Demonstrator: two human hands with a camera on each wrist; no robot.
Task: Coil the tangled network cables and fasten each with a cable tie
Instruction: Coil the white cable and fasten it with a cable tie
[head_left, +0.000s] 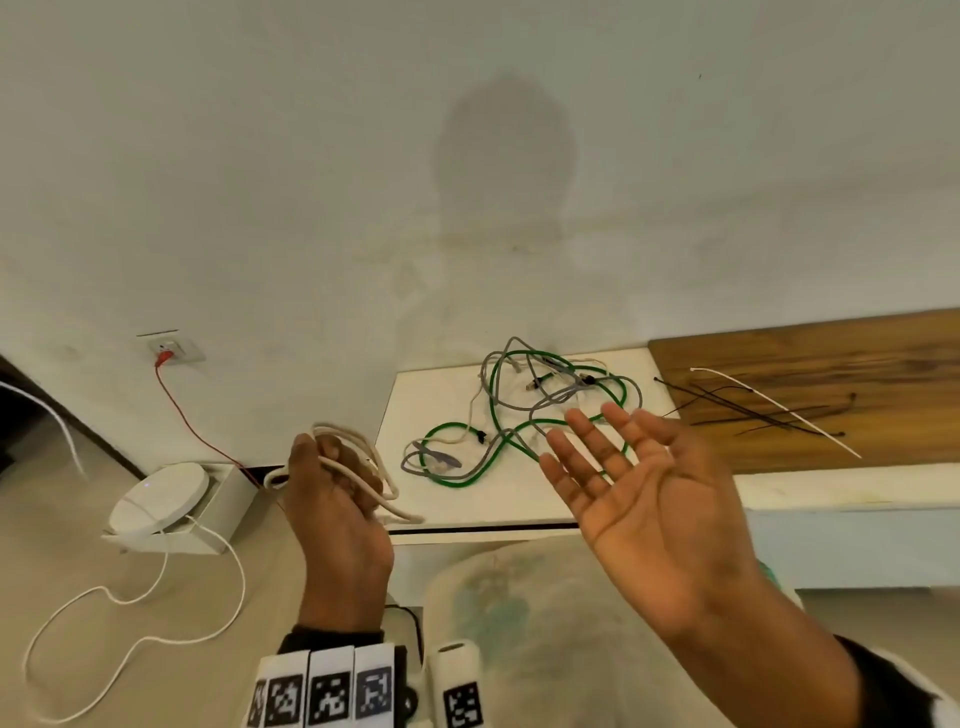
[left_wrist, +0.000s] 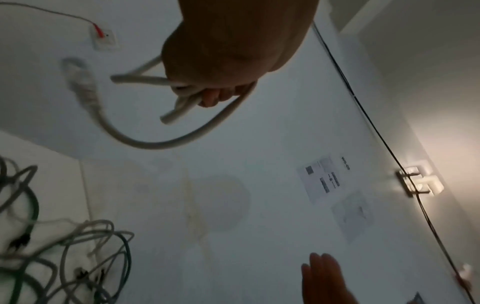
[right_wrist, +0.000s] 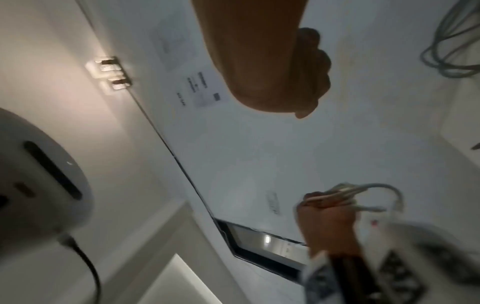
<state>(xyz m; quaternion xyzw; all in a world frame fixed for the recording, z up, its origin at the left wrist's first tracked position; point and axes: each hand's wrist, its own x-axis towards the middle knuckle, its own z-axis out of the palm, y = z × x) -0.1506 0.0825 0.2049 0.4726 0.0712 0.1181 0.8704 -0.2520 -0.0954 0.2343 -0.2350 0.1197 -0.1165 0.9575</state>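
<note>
Cream-white cable (head_left: 347, 470), already gathered into a few loose loops, sits in my left hand (head_left: 335, 512): the fingers (head_left: 332, 452) are clenched round the bundle, the loops stick out past both sides of the fist, and the left wrist view shows one free end with its plug (left_wrist: 80, 82) swinging below the grip. That bundle is what the coming move turns on, I judge, since it has no tie on it yet. The cable ties (head_left: 769, 410), several black and one white, lie across the wooden board (head_left: 831, 353) at the far right of the counter (head_left: 447, 395), their long axes running roughly left to right with a slight downward slant toward the right. They lie forward and to the right of my right hand (head_left: 644, 499), well apart from the left, so the right hand is plainly the nearer one to fetch a tie. Its fingers (head_left: 597, 441) are released, spread and nearly straight, palm up, holding nothing and touching nothing, hovering in front of the tangle. The remaining cables (head_left: 519, 410), green, grey and a thin pale one, are still knotted together on the white part of the counter, between the two hands and farther off.
</note>
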